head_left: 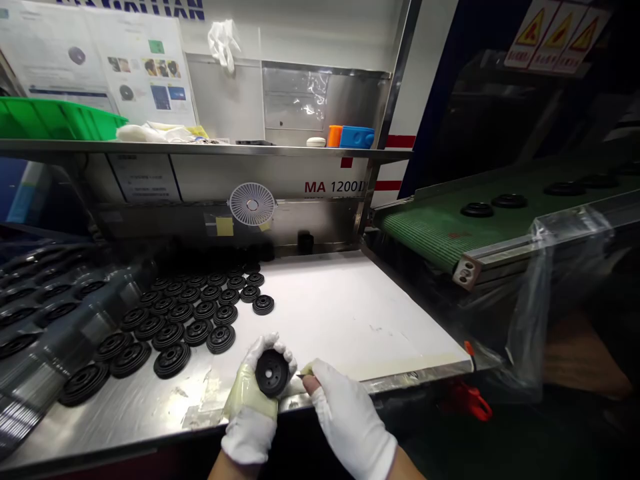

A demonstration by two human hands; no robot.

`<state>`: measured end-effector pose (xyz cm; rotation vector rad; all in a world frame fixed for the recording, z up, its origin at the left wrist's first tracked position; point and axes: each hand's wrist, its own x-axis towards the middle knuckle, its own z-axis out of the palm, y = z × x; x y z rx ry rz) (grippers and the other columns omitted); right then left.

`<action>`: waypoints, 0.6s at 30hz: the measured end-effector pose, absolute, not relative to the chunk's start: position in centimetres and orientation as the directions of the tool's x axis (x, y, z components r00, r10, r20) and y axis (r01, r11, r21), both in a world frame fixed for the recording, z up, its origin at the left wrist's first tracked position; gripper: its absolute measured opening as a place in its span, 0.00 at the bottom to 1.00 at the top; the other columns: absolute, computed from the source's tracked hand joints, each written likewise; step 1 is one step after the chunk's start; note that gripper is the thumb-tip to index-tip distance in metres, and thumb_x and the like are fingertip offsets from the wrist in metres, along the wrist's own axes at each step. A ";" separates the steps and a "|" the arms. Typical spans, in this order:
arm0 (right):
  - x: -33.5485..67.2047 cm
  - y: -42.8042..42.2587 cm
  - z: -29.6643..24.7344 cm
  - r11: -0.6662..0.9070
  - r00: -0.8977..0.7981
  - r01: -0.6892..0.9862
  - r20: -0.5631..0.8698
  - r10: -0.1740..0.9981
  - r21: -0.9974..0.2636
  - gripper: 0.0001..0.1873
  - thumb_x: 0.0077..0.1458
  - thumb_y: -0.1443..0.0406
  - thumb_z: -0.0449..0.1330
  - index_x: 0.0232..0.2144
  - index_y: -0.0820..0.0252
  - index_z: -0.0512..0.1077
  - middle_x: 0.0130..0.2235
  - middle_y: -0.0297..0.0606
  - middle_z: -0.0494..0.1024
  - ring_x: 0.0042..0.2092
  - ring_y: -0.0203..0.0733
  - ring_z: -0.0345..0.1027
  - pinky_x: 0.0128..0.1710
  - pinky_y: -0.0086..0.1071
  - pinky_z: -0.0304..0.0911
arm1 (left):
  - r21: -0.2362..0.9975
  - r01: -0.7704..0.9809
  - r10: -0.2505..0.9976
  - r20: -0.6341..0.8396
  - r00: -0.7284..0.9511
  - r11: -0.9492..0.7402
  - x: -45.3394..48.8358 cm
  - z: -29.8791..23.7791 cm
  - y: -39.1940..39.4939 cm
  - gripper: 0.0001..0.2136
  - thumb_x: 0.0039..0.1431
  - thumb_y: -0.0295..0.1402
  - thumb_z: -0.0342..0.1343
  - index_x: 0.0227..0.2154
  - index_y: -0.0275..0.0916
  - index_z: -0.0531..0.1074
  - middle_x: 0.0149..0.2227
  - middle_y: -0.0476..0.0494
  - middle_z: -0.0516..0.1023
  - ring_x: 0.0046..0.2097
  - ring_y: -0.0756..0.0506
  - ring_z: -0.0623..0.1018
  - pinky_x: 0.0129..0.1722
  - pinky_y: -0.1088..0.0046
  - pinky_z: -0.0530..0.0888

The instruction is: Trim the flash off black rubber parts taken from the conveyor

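Note:
My left hand (249,407), in a white glove with a pale yellow fingertip layer, grips a round black rubber moulded disc (273,373) with a central hole. My right hand (349,419), gloved in white with one bare fingertip, pinches a small blade with a pale yellow handle (306,369). Its tip is right at the disc's edge. Several rows of matching black discs (199,332) lie flat on the steel table (200,393), just left of my hands. A white sheet (345,313) covers the table's right part.
A shelf runs behind the table, holding a green crate (55,119) and a blue box (357,137). A small white fan (252,204) is fixed below it. To the right, a green conveyor belt (450,227) carries more black discs. Clear plastic film (550,300) hangs at its side.

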<state>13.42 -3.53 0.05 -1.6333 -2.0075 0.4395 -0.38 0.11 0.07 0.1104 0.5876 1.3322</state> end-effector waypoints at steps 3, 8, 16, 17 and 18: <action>12.7 -3.2 -0.3 0.236 -0.160 0.851 0.197 0.967 -0.468 0.12 0.61 0.60 0.45 0.28 0.54 0.64 0.26 0.30 0.73 0.27 0.37 0.65 0.25 0.29 0.48 | 0.431 -0.857 0.941 -0.299 0.160 0.283 -0.1 0.1 -0.3 0.04 0.50 0.30 0.56 0.30 0.37 0.70 0.27 0.47 0.70 0.29 0.48 0.73 0.31 0.69 0.74; 12.5 -3.0 -1.0 0.242 -0.162 0.859 0.210 0.964 -0.450 0.13 0.61 0.60 0.44 0.28 0.54 0.65 0.27 0.30 0.74 0.28 0.37 0.67 0.25 0.29 0.47 | 0.441 -0.866 0.953 -0.277 0.119 0.236 0.1 0.3 -0.8 0.05 0.50 0.30 0.56 0.32 0.38 0.71 0.28 0.48 0.71 0.31 0.48 0.74 0.34 0.68 0.74; 12.0 -4.0 -2.3 0.167 -0.108 0.805 0.136 0.985 -0.570 0.16 0.62 0.60 0.42 0.31 0.55 0.68 0.29 0.34 0.76 0.30 0.39 0.69 0.26 0.29 0.51 | 0.460 -0.862 0.965 -0.236 0.114 0.215 0.5 -1.0 -0.8 0.04 0.52 0.31 0.55 0.31 0.37 0.70 0.28 0.47 0.70 0.31 0.48 0.73 0.33 0.69 0.74; 11.9 -4.2 -2.4 0.167 -0.111 0.803 0.132 0.985 -0.571 0.16 0.61 0.60 0.42 0.30 0.55 0.68 0.28 0.34 0.76 0.29 0.39 0.68 0.26 0.29 0.51 | 0.453 -0.867 0.966 -0.236 0.108 0.208 0.5 -1.1 -0.7 0.04 0.52 0.30 0.56 0.31 0.37 0.70 0.28 0.47 0.70 0.31 0.48 0.73 0.33 0.69 0.74; 11.9 -4.3 -2.4 0.174 -0.121 0.802 0.130 0.984 -0.571 0.16 0.61 0.60 0.42 0.29 0.55 0.68 0.28 0.34 0.76 0.29 0.39 0.68 0.26 0.29 0.51 | 0.444 -0.874 0.967 -0.236 0.097 0.196 0.5 -1.2 -0.6 0.04 0.52 0.29 0.56 0.31 0.36 0.70 0.28 0.47 0.70 0.32 0.49 0.73 0.34 0.69 0.74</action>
